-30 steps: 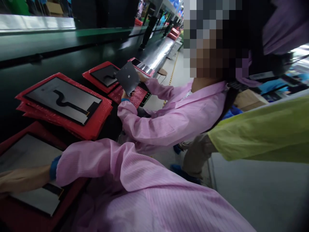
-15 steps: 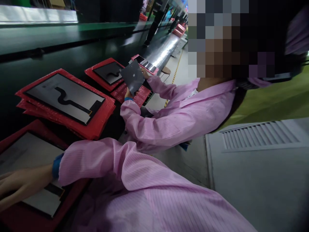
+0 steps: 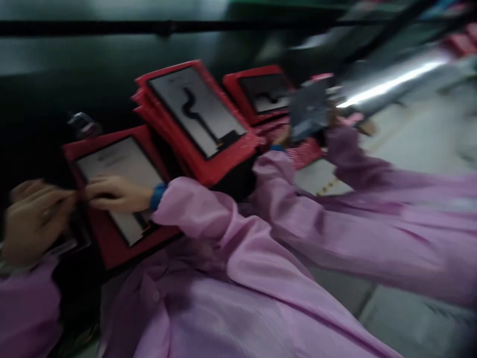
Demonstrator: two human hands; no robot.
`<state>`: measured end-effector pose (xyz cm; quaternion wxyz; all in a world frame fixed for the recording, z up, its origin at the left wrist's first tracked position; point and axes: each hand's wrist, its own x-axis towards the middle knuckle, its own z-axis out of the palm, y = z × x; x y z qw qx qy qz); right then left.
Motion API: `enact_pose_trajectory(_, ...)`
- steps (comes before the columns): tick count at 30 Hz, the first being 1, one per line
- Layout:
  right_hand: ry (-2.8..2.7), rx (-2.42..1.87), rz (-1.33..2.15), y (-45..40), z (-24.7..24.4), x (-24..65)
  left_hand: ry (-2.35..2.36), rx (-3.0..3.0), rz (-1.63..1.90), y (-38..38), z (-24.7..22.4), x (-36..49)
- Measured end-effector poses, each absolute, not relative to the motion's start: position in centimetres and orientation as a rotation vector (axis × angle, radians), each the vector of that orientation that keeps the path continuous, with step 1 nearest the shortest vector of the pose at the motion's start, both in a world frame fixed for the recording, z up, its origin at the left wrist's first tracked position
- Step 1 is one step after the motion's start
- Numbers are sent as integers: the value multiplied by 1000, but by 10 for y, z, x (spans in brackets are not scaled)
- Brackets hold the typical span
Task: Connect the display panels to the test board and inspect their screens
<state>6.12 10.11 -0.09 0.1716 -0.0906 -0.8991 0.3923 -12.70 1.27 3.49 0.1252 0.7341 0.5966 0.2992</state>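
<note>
Head view: I had a blurred, tilted picture, with the dark workbench (image 3: 44, 99) running along the left.
Right hand (image 3: 115, 194): reached out of a pink smock sleeve (image 3: 194, 223) with a blue cuff (image 3: 158, 196), its fingers over a display panel (image 3: 124, 174); I could not tell whether it gripped anything.
Left hand (image 3: 33, 219): curled, just beside the right hand but apart from it; blur hid any grip.
Near container: a red foam tray (image 3: 108, 246) held that panel.
Middle container: a stack of red foam trays (image 3: 212, 171) held a panel with a black flex cable (image 3: 194, 109).
Far container: a red tray (image 3: 234, 89) held another panel.
Co-worker: two hands (image 3: 283, 136) held up a dark sheet (image 3: 309, 109).
</note>
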Motion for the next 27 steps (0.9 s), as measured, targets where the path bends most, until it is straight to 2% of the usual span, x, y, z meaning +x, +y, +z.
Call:
enact_pose_trajectory(5,-2415,-281,1050,89,-10,77,1712,2250,719,-2,20,-126)
enact_pose_trajectory(27,-2413,-360,918,81,-13,81,1687,2180,628,-2,25,-113)
